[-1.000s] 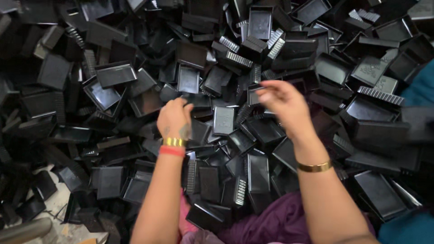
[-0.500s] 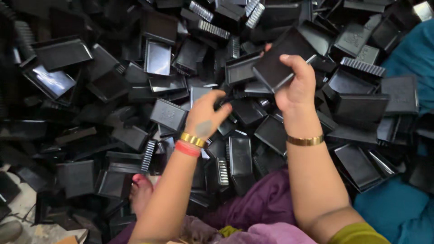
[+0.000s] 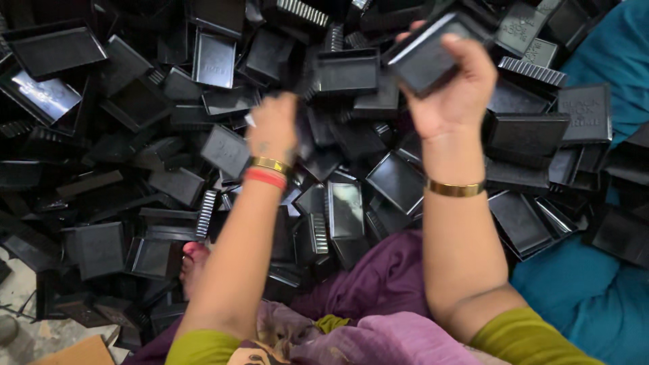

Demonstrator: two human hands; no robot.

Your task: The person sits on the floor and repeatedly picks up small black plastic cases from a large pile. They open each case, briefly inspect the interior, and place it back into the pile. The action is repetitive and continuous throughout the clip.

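While I watch through the head camera, nearest to me lie purple cloth point(image 3: 378, 297) over the lap and olive-green sleeves point(image 3: 520, 334), with a bare foot point(image 3: 194, 260) at the edge of the heap. Further out, my left hand point(image 3: 274, 125), with a gold and a red bangle point(image 3: 267, 172) at the wrist, reaches down into a great pile of black plastic trays point(image 3: 135, 101); it is blurred, so I cannot tell whether its fingers are open or closed on anything. My right hand point(image 3: 449, 88), with a gold bangle point(image 3: 454, 189), is raised above the pile with fingers clamped round one black tray point(image 3: 426, 54), tilted, held by its lower edge. Teal fabric point(image 3: 595, 290) lies to the right.

I judge the tray could slip, since the grip covers only one edge, and the loose, stacked trays under the left hand could slide or shift when disturbed.

Compared with half a second ago, the right hand has lifted the tray higher, and the left hand has moved forward into the pile.
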